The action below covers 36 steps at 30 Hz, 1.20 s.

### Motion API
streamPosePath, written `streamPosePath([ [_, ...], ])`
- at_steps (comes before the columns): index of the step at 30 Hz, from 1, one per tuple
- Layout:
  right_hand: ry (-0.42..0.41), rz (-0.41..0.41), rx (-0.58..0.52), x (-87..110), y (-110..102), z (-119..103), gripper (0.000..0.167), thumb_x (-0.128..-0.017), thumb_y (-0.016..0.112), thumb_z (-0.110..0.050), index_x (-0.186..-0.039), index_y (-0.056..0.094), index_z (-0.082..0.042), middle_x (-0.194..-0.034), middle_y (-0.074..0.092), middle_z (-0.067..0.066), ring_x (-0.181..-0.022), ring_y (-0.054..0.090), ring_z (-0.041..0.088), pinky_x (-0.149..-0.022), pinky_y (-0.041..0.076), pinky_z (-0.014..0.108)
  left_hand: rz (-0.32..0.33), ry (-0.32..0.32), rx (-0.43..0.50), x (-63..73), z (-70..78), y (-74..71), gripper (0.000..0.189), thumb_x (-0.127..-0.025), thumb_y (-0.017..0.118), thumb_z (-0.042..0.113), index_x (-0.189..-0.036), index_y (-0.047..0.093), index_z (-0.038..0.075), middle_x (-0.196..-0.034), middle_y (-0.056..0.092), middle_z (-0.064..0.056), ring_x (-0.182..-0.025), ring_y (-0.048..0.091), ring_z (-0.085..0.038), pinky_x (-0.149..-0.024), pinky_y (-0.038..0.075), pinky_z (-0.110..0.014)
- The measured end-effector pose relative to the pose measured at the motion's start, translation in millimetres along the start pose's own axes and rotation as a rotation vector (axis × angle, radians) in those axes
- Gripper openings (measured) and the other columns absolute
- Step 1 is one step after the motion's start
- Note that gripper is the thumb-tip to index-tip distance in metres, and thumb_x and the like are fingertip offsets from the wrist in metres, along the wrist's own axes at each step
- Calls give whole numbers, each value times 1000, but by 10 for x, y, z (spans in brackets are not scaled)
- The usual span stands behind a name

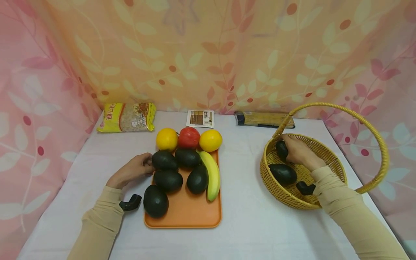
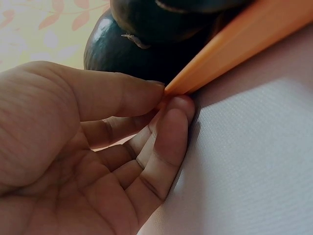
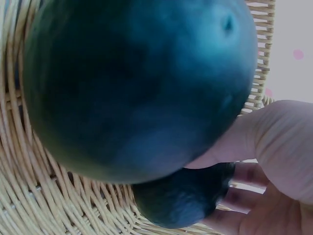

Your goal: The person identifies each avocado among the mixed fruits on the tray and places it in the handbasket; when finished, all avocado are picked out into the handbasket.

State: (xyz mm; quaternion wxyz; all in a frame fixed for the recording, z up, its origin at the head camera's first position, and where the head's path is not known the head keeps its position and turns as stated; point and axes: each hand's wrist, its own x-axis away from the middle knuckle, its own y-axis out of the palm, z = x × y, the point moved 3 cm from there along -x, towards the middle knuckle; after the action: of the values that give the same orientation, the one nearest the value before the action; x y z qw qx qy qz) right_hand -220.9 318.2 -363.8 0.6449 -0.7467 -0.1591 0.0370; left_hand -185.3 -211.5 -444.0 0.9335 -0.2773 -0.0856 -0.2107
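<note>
My left hand pinches the left rim of an orange tray; in the left wrist view the tray edge lies between thumb and fingers. Several dark avocados, a banana, a red apple, a yellow lemon and an orange-yellow round fruit sit on the tray. Inside a wicker basket at the right, my right hand grips an avocado. Another avocado lies nearer in the basket and looms large in the right wrist view.
Along the back lie a yellow food bag, a small white packet and a packet of long thin sticks or noodles. The basket's tall handle arches up and leans right. Patterned cloth hangs behind and at both sides.
</note>
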Motion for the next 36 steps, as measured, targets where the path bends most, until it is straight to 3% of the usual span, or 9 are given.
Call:
streamPosePath([
  [9,-2,0,-8,15,-9,-26,75,-69,73,4,-136,40,6,-126,51,39,-117,48,53,-93,43,62,1,14,12,16,29,12,38,-90,62,12,-122,51,-6,-99,63,-15,-82,58,-18,-72,51,-29],
  [19,48,-9,4,15,-51,-31,61,-77,76,-13,-129,50,7,-124,58,33,-117,52,51,-97,42,61,1,-7,-9,0,19,5,37,-90,62,13,-121,52,-6,-98,63,-15,-82,58,-19,-74,50,-29],
  [27,-55,-1,9,46,-36,-80,51,-68,77,1,-116,60,4,-112,64,27,-107,59,46,-92,46,58,3,-4,-8,-2,16,11,36,-91,62,14,-119,52,-5,-96,63,-14,-81,58,-20,-74,49,-30],
  [36,-39,-6,-1,60,-58,-67,55,-70,77,-3,-121,58,5,-119,63,26,-111,58,46,-95,45,58,9,-7,-17,0,-14,1,34,-90,61,13,-118,53,-5,-94,62,-13,-81,58,-19,-74,49,-29],
])
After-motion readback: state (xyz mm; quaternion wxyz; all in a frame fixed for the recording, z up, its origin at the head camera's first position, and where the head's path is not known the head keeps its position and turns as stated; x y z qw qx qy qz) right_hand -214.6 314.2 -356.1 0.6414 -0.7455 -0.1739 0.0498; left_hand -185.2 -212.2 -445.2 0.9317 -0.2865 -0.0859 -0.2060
